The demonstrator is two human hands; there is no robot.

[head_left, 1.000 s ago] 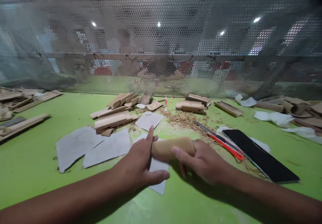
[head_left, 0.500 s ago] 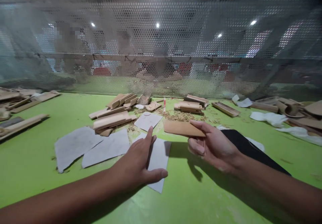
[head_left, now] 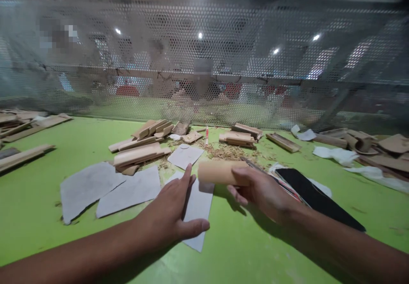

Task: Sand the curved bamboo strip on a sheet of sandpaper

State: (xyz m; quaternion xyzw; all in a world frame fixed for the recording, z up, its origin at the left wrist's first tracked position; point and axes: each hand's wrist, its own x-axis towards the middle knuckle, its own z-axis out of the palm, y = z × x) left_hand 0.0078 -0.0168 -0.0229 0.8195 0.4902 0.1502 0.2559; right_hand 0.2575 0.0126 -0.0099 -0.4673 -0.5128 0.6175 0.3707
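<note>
My right hand (head_left: pixel 265 192) grips one end of a curved, smooth tan piece of bark (head_left: pixel 217 172), its rounded side facing up. The piece is above the green table, with its left end over a white sheet (head_left: pixel 200 207). To its left, my left hand (head_left: pixel 175 209) is open, with the index finger pointing forward and the thumb spread. It lies over the same white sheet and covers part of it; whether it presses on it I cannot tell. A thin dark tool (head_left: pixel 252 164) shows just behind my right hand, mostly hidden.
Behind my hands lie stacked curved bark pieces (head_left: pixel 140 154), a second stack (head_left: pixel 238 137), shavings (head_left: pixel 226 152) and a red-and-white stick (head_left: pixel 207 135). More white sheets (head_left: pixel 92 186) lie left. A black flat object (head_left: pixel 316 194) lies right. A perforated metal screen (head_left: pixel 204 54) closes the back.
My right hand has turned the bark piece so its rounded face shows, and brought it slightly left and lower. My left hand keeps nearly the same pose.
</note>
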